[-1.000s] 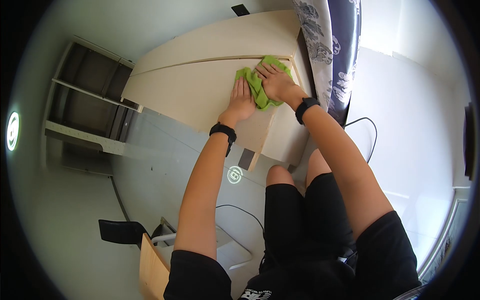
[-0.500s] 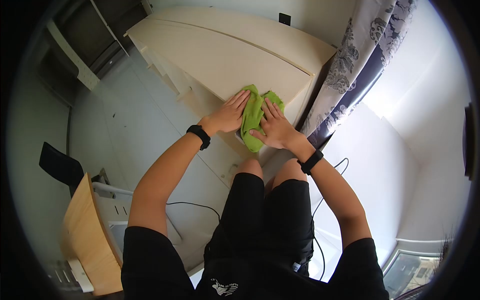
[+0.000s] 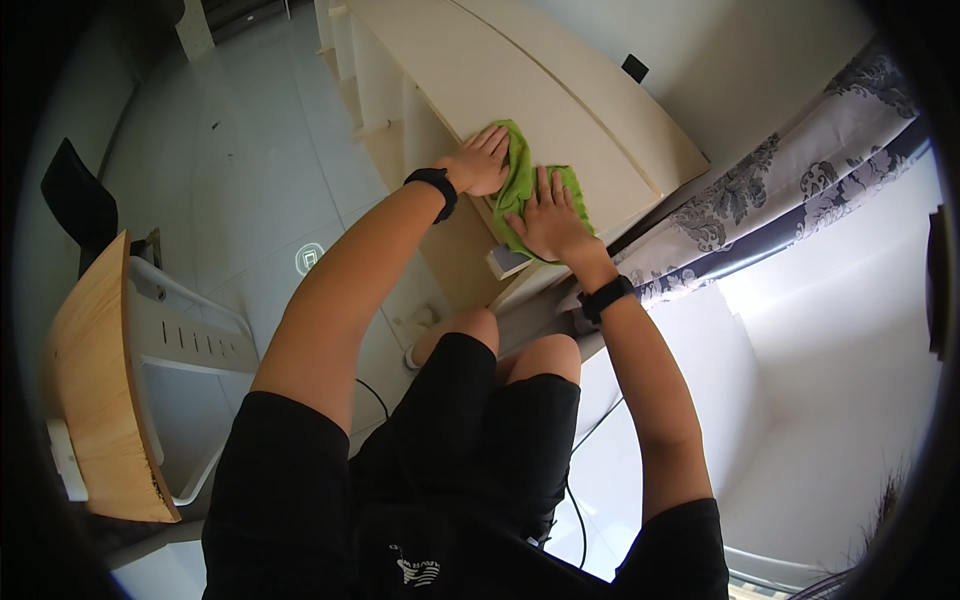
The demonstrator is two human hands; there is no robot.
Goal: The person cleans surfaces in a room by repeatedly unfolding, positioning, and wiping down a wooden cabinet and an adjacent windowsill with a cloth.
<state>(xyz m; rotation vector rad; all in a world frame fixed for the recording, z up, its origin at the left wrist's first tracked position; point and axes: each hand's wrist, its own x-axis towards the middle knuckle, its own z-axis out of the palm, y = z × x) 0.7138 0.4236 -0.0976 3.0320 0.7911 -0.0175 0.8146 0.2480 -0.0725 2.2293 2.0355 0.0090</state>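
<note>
A crumpled green cloth lies near the front corner of a pale wooden cabinet top. My left hand rests on the cloth's left edge, fingers stretched out and close together. Lower and to the right, my right hand presses flat on the cloth with its fingers spread. The cloth is bunched between the two hands, and part of it is hidden under them. Just below the cloth, at the front edge, a small pale block-like piece shows; its kind is unclear.
Open shelves run along the cabinet's front. A patterned curtain hangs at the right. On the left stand a wood-topped table and a black chair. A dark cable runs beside my legs.
The view has turned, so the cabinet appears steeper and the curtain farther right. My hands are farther apart, and the cloth is spread wider between them.
</note>
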